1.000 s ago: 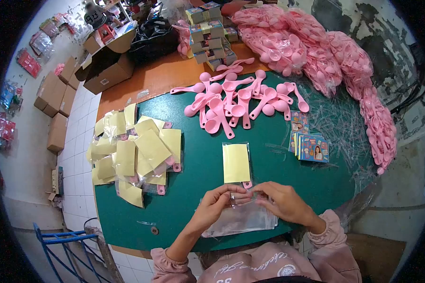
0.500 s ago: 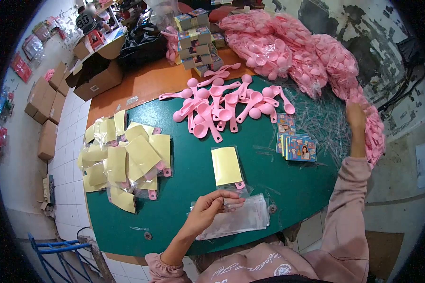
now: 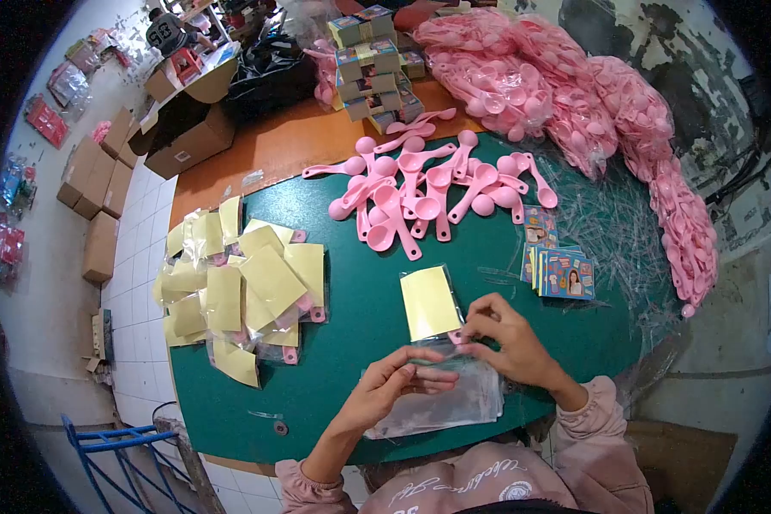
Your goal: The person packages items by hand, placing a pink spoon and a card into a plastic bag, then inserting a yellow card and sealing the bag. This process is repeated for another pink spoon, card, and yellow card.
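A clear packet with a pale yellow card [image 3: 430,301] lies in front of me, a pink spoon handle [image 3: 457,337] poking out at its lower right corner. My left hand [image 3: 394,387], fingers stretched out, hovers just below the packet over a stack of clear plastic bags [image 3: 441,411]. Close by the packet's lower right corner is my right hand [image 3: 516,344], fingers curved and tips apart, with nothing visible between them. Beyond the packet lies a loose heap of pink measuring spoons [image 3: 428,206]. Several yellow-backed packets [image 3: 270,278] are piled on the left.
Printed cards [image 3: 567,272] lie at the right beside scattered clear strips [image 3: 604,227]. Large bags of pink spoons [image 3: 565,94] line the far right edge. Bundled cards [image 3: 368,64] are stacked at the back, near an open carton [image 3: 188,150]. A co-worker [image 3: 167,34] sits far left.
My right hand has come from the pink spoon bags at the far right to the yellow card packet. My left hand stays near the packet. The view has shifted slightly.
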`<state>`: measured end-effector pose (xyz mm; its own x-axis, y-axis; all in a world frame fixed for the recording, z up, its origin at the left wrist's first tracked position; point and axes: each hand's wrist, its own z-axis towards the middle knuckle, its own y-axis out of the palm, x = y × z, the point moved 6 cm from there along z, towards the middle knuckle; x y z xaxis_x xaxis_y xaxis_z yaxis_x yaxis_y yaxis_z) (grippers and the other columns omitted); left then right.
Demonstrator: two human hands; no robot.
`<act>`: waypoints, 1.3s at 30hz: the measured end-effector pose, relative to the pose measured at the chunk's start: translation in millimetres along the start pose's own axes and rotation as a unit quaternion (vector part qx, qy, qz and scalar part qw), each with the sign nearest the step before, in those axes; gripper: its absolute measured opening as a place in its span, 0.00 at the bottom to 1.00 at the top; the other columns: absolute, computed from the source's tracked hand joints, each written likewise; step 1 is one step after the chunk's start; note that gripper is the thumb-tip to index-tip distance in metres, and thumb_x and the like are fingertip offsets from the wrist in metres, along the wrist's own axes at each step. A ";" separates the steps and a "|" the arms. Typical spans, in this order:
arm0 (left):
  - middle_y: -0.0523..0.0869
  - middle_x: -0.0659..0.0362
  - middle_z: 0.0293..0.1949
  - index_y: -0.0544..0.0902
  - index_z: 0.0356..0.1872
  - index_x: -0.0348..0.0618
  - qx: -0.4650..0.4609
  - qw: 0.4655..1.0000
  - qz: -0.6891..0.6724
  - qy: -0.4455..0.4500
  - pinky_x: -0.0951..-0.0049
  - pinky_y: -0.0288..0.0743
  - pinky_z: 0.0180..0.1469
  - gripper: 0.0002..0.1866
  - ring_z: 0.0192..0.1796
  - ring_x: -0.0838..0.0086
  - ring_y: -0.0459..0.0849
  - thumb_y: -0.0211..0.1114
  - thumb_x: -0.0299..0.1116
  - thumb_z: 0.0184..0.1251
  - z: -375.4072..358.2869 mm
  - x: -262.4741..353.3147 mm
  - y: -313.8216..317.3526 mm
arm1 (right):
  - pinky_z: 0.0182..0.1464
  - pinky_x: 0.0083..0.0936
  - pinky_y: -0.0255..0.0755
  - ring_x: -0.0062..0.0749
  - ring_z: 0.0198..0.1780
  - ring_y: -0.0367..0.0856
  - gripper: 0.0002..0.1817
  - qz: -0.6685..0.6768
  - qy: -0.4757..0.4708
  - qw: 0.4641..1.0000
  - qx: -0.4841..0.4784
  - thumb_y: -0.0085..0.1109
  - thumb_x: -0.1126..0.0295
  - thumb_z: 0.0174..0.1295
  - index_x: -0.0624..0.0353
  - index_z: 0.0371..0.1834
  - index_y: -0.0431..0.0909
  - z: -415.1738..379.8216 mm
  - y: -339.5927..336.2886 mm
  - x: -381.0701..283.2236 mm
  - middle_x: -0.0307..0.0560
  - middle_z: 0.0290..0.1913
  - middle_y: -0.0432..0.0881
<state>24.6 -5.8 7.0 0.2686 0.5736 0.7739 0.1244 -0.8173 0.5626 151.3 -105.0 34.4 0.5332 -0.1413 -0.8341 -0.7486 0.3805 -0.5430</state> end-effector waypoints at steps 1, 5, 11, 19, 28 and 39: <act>0.77 0.44 0.50 0.66 0.54 0.33 0.002 1.000 0.000 0.001 0.67 0.71 0.55 0.17 0.52 0.63 0.78 0.34 0.30 0.73 -0.8 1.0 -0.9 | 0.42 0.24 0.71 0.33 0.40 0.75 0.10 0.030 0.016 0.999 0.008 0.63 0.73 0.51 0.62 0.35 0.75 1.1 -7.2 1.2 0.48 0.41 0.68; 0.79 0.47 0.43 0.68 0.51 0.37 0.155 0.964 0.208 0.051 0.69 0.75 0.48 0.13 0.46 0.65 0.81 0.50 0.28 0.66 -1.2 10.6 -6.1 | 0.42 0.18 0.69 0.23 0.43 0.71 0.07 0.191 0.112 0.974 -0.049 0.62 0.78 0.51 0.62 0.33 0.76 -3.8 4.7 14.6 0.42 0.42 0.67; 0.77 0.56 0.32 0.76 0.33 0.37 0.207 0.851 0.467 0.122 0.76 0.73 0.34 0.06 0.33 0.73 0.79 0.63 0.25 0.56 2.1 21.6 0.1 | 0.34 0.17 0.69 0.20 0.35 0.74 0.06 0.228 0.135 0.963 -0.051 0.58 0.71 0.57 0.62 0.32 0.75 -6.1 17.6 27.6 0.41 0.34 0.74; 0.79 0.59 0.33 0.75 0.34 0.35 0.273 0.896 0.342 0.080 0.82 0.75 0.36 0.09 0.35 0.81 0.79 0.65 0.25 0.55 5.0 6.0 -18.9 | 0.31 0.20 0.76 0.24 0.31 0.82 0.08 0.269 0.243 0.932 -0.003 0.54 0.73 0.61 0.68 0.33 0.70 -10.1 23.7 31.5 0.46 0.30 0.79; 0.80 0.57 0.33 0.70 0.41 0.37 0.318 0.892 0.296 0.122 0.80 0.75 0.33 0.12 0.34 0.79 0.80 0.63 0.25 0.58 5.3 8.5 -18.7 | 0.28 0.20 0.77 0.29 0.31 0.82 0.10 0.283 0.236 0.929 0.036 0.53 0.77 0.59 0.66 0.38 0.62 -9.8 21.7 33.6 0.49 0.30 0.78; 0.77 0.59 0.46 0.74 0.52 0.41 0.274 0.885 0.354 0.130 0.84 0.71 0.32 0.18 0.36 0.82 0.76 0.60 0.22 0.58 1.6 18.8 -14.1 | 0.31 0.21 0.77 0.27 0.30 0.82 0.20 0.261 0.214 0.941 0.011 0.53 0.77 0.59 0.65 0.55 0.64 -9.3 18.2 22.1 0.49 0.31 0.80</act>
<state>29.4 16.4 13.2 0.2439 -0.1572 0.9570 0.4769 -0.8398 -0.2595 145.8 -109.7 5.2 -0.1174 -0.2839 -0.9516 -0.8540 0.5179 -0.0491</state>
